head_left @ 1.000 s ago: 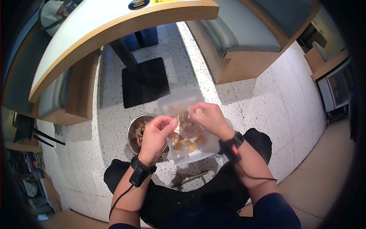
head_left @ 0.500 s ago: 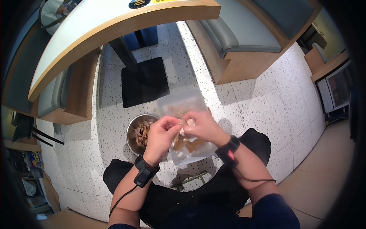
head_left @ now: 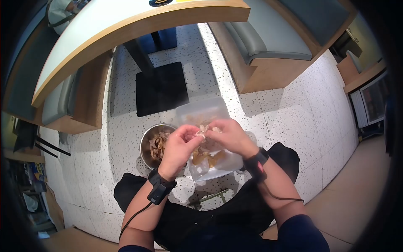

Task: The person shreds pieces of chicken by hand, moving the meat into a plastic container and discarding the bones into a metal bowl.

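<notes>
My left hand (head_left: 181,147) and my right hand (head_left: 230,135) meet over a translucent plastic tub (head_left: 201,106). Between their pinched fingertips is a small pale piece of meat (head_left: 202,129), which both hands hold. Yellowish-brown pieces (head_left: 208,159) lie in the near part of the tub, and paler bits show at its far side. Left of the tub stands a round metal bowl (head_left: 144,148) with brownish shredded meat (head_left: 158,145) in it. My left hand partly covers the bowl's right side.
A light table (head_left: 126,21) with a wooden edge curves across the top, above a black base plate (head_left: 161,89). Padded benches (head_left: 275,40) flank it. A person (head_left: 58,14) is partly visible at the upper left. A small stool frame (head_left: 208,199) shows between my knees.
My right hand has shifted slightly right and its fingers have spread a little from my left fingertips. The pale piece shows more between them. The view has moved slightly.
</notes>
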### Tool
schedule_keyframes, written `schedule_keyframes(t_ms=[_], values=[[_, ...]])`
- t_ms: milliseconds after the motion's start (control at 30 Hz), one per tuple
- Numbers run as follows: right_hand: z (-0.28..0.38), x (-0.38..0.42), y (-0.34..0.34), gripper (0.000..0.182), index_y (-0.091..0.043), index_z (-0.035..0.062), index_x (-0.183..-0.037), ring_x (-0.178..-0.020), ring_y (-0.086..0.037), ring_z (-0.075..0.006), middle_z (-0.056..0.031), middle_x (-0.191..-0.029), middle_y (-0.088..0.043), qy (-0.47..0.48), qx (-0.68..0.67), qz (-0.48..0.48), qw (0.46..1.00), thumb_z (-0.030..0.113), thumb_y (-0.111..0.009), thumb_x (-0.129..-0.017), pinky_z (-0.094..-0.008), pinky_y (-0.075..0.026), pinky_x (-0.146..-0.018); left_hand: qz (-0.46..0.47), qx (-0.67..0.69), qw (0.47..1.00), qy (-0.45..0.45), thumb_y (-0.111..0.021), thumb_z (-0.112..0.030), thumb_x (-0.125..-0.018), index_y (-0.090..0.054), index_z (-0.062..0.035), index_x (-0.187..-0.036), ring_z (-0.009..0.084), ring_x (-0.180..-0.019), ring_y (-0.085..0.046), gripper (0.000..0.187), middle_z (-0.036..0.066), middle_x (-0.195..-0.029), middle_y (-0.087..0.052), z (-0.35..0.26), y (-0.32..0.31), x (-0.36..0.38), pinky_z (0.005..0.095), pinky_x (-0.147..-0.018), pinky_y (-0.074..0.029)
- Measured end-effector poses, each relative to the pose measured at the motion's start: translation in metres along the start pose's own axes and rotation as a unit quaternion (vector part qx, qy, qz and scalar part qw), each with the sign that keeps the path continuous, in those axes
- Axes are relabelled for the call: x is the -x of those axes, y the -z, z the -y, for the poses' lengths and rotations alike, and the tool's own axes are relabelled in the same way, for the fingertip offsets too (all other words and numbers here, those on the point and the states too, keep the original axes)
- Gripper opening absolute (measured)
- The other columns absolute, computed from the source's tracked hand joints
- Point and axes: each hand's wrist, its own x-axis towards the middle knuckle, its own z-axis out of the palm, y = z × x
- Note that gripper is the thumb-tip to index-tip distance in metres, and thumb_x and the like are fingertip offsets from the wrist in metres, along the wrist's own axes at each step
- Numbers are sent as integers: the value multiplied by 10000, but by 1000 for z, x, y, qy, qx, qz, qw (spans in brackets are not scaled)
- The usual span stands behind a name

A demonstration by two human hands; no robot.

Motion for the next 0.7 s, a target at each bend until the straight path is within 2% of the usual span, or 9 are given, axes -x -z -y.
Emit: schedule_keyframes(t_ms=[167,267,367,433,467,533,567,633,700], values=[[7,4,-2,253,-741,-10,-1027,-803,-662,-135,-99,-882,-737,9,-42,16,999,196,-732,-880,-296,-530,-754,2,-5,1000,5,-695,-9,-930,-646,-18,-1017,48,-795,-602,101,-3,-934,-670,5,1,-3,206,-724,-498],[10,7,-3,265,-742,-24,-1039,-832,-699,-188,-144,-905,-745,0,-60,23,998,198,-716,-896,-326,-538,-784,-3,-54,999,9,-689,-18,-933,-645,-28,-995,37,-760,-587,76,-19,-887,-658,9,1,-4,199,-692,-479],[15,10,-3,252,-739,-28,-1017,-811,-702,-195,-151,-884,-740,10,-21,15,1000,181,-715,-878,-327,-541,-752,7,-77,997,6,-680,-31,-932,-642,-37,-971,31,-738,-577,54,-33,-849,-642,11,1,-4,193,-672,-463],[15,11,-5,239,-738,-22,-972,-791,-715,-250,-179,-872,-732,45,5,2,999,180,-715,-847,-348,-547,-742,35,-26,999,19,-668,-36,-930,-641,-39,-957,29,-738,-572,38,-36,-845,-636,8,0,-3,189,-668,-456],[14,11,-6,239,-738,-22,-972,-791,-715,-250,-179,-872,-732,46,5,2,999,180,-715,-847,-348,-547,-742,35,-27,999,19,-668,-36,-930,-641,-39,-957,29,-738,-572,38,-36,-845,-636,5,-1,-2,189,-668,-456],[7,10,-10,241,-742,-5,-936,-804,-713,-327,-212,-878,-721,104,88,-42,990,209,-714,-829,-388,-554,-752,42,-9,998,47,-659,-34,-922,-639,-40,-942,29,-729,-565,29,-38,-826,-625,2,-5,-1,190,-662,-451],[2,8,-11,241,-742,-5,-936,-804,-713,-327,-212,-878,-721,102,86,-45,990,209,-714,-829,-388,-554,-752,46,-11,998,49,-659,-34,-922,-639,-40,-942,29,-729,-565,29,-38,-826,-625,3,-7,0,190,-662,-451],[-10,0,-10,245,-748,10,-926,-832,-698,-378,-225,-892,-719,64,205,-82,973,233,-697,-838,-429,-557,-778,35,22,997,66,-656,-28,-918,-637,-43,-931,33,-703,-550,28,-37,-813,-615,4,-9,1,193,-644,-446],[-21,-7,-5,251,-750,11,-926,-837,-699,-381,-222,-883,-720,49,194,-103,974,240,-691,-843,-438,-558,-784,27,3,998,49,-652,-23,-918,-635,-43,-928,38,-692,-544,28,-34,-812,-611,5,-3,-3,197,-636,-446]])
